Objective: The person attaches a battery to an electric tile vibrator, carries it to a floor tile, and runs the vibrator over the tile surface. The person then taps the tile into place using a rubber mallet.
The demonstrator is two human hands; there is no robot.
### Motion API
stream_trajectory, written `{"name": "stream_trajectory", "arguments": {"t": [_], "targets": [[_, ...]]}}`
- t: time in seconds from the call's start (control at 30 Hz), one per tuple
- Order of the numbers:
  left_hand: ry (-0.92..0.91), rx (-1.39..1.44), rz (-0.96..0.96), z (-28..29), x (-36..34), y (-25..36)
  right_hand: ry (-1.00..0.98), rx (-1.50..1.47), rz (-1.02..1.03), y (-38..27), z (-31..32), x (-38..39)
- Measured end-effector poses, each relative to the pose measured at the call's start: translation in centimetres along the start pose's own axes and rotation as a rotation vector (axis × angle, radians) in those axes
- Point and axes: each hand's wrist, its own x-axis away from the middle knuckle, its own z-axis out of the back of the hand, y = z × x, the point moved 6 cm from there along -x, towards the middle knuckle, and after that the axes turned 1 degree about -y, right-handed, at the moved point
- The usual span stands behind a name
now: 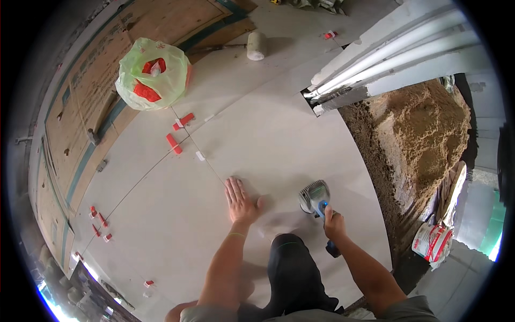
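Your bent knee [289,257] is nearest. Your right grip [335,224] is closed around the handle of the handheld power tool [315,196]; the tool's broad grey head is positioned over the pale tile floor [300,139], right of your left grip. Your left grip [244,205] is released, palm down on the floor, fingertips beside a joint. Beyond: two red wedges [177,133] at the joints, then a pale green bag [127,80] and a whitish cylinder [256,46].

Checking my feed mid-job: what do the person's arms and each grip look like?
Grey sleeves end above bare forearms. Left grip and right grip are ungloved. A thin yellow-green line crosses the left wrist: band or light, I can't tell.
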Motion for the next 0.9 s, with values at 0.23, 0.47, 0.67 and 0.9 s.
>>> {"name": "stream_trajectory", "arguments": {"t": [0.23, 0.47, 0.67, 0.9], "targets": [[0.020, 0.054, -0.006, -0.2, 0.1, 0.1, -0.134, 0.026, -0.023, -5.7, 0.2, -2.4], [0.018, 0.089, 0.004, -0.3, 0.0, -0.3, -0.149, 0.079, 0.052, -11.4, 0.3, -3.9], [0.046, 0.097, -0.008, -0.1, 0.1, 0.0, -0.190, 0.128, 0.081, -15.0, 0.3, -5.6], [0.045, 0.071, -0.005, -0.1, 0.0, -0.2, -0.202, 0.271, 0.188, -19.2, -0.4, -7.4]]}}
